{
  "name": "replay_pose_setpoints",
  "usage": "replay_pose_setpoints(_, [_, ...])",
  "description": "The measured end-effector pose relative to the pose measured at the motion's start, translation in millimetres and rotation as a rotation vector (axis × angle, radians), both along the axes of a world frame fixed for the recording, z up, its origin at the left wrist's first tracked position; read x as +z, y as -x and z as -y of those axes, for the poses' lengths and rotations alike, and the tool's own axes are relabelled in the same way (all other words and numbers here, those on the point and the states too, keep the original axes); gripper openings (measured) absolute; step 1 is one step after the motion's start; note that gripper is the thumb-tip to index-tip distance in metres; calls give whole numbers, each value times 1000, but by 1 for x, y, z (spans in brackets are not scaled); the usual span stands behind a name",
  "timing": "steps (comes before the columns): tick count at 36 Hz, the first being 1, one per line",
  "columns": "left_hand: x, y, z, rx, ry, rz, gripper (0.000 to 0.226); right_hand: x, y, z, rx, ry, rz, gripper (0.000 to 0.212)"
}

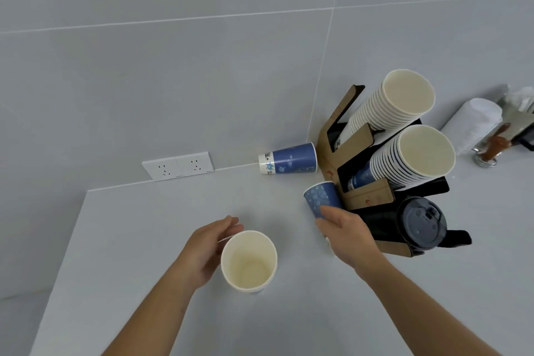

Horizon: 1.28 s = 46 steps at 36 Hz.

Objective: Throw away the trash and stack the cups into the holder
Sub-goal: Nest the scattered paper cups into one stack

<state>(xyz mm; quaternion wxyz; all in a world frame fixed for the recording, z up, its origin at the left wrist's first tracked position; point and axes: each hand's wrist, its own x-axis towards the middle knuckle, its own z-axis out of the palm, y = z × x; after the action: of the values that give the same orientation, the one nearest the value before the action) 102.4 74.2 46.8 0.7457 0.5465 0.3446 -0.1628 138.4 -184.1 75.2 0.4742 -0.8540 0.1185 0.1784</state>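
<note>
Right hand grip clamped on small blue cup, lying near cup holder. Left hand grip apart, touching upright open cup on worktop. Advice: lift blue cup, nest straight into matching blue stack.

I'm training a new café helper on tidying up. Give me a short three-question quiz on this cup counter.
1. True or false: the blue cup by the wall stands upright.
2. Which hand grips a blue cup beside the cup holder: A) left hand B) right hand C) neither
3. Fill in: the open cup next to the left hand shows a ____ inside.

Key
1. False; it lies on its side on the counter.
2. B; the right hand holds a tilted small blue cup.
3. Cream, with nothing visible in it.
</note>
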Motion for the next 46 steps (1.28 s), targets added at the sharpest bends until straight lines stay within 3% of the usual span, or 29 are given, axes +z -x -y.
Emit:
replay_pose_setpoints(5, [-15, -35, 4, -65, 70, -56, 31, -5, -12, 2, 13, 48, -17, 42])
replay_pose_setpoints(11, [-26, -78, 22, -249, 22, -25, 24, -12, -26, 1, 5, 128, -26, 38])
replay_pose_setpoints(20, [-33, -113, 49, -482, 2, -12, 23, -24, -37, 0, 0, 165, -22, 48])
replay_pose_setpoints(28, [-47, -122, 59, -484, -6, -47, 38, -33, -41, 1, 27, 207, 47, 51])
replay_pose_setpoints(34, [-55, -124, 67, -452, 24, -93, 27, -37, -47, -2, 76, 218, 17, 48])
replay_pose_setpoints(37, [-60, -125, 68, -430, 77, -142, 38, -40, -50, -4, 104, 210, 5, 45])
replay_pose_setpoints(46, [-69, -126, 65, -367, 139, -211, 34, -52, -52, -7, 134, 170, -73, 65])
